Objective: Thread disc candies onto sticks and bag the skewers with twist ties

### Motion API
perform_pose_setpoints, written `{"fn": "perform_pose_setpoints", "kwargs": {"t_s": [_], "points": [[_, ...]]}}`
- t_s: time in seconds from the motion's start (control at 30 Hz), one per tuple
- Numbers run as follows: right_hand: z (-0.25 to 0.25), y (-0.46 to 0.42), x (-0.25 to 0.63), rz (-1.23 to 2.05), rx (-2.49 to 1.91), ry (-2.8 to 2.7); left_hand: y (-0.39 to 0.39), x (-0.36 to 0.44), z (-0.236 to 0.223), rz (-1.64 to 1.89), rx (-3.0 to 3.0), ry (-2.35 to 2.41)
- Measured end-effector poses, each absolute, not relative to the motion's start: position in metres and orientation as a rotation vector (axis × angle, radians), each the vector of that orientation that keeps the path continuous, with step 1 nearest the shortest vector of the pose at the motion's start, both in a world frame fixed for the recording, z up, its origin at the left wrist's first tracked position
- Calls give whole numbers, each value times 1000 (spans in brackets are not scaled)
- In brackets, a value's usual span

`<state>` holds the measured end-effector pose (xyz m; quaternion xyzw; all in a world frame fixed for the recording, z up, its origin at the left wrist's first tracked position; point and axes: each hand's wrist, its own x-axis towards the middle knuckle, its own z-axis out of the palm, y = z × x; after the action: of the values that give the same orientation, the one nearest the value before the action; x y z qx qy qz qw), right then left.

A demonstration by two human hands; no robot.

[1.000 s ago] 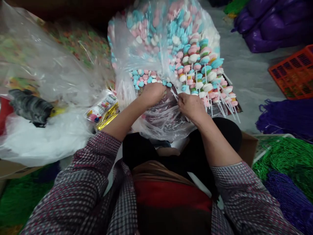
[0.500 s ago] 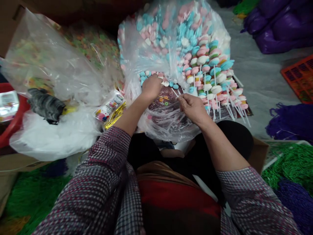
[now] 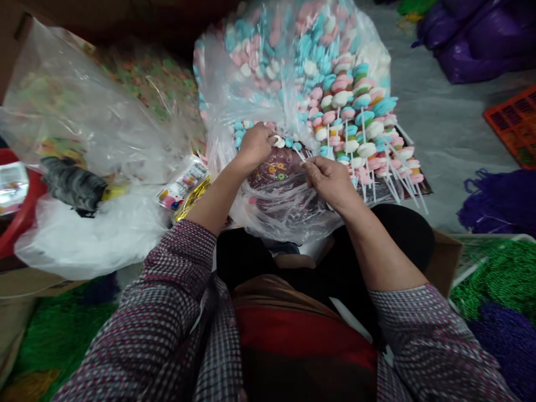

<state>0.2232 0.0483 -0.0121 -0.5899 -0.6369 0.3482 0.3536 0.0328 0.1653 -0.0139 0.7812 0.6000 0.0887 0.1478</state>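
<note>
My right hand (image 3: 329,177) is closed, pinching a thin white stick (image 3: 300,154) that points up and left toward a row of candies. My left hand (image 3: 255,146) reaches into the mouth of a clear plastic bag, fingers curled together at small pink, white and blue marshmallow candies. A white candy (image 3: 278,141) lies right at its fingertips; whether they grip anything is hidden. Below the row, a few gummy rings (image 3: 281,176) rest on brownish, plastic-covered material. Finished-looking marshmallow skewers (image 3: 350,146) on white sticks lie piled to the right of the bag.
A large clear bag of marshmallows (image 3: 268,50) bulges behind my hands. Left of it stand a bag of small orange and green candies (image 3: 154,84), a white plastic bag (image 3: 92,234) and a red tub (image 3: 25,218). An orange crate (image 3: 513,125) and purple netting (image 3: 498,201) lie right.
My left hand has shifted slightly within the candies, with a white one now at its fingertips. My right hand still holds the stick, nearly in place. The view has moved a little.
</note>
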Motion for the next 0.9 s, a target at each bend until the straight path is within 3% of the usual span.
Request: {"fn": "perform_pose_setpoints", "kwargs": {"t_s": [0.3,0.63,0.77,0.9], "points": [[-11,48,224,985,-1489,-1566,172,55,-33,273,2252,1716],[3,42,223,1468,-1233,-1210,149,53,-26,233,2299,1630],[4,42,220,1460,-1217,-1207,143,47,-19,325,2196,1677],[5,41,222,1250,-1290,-1322,128,35,-14,637,1751,1568]]}}
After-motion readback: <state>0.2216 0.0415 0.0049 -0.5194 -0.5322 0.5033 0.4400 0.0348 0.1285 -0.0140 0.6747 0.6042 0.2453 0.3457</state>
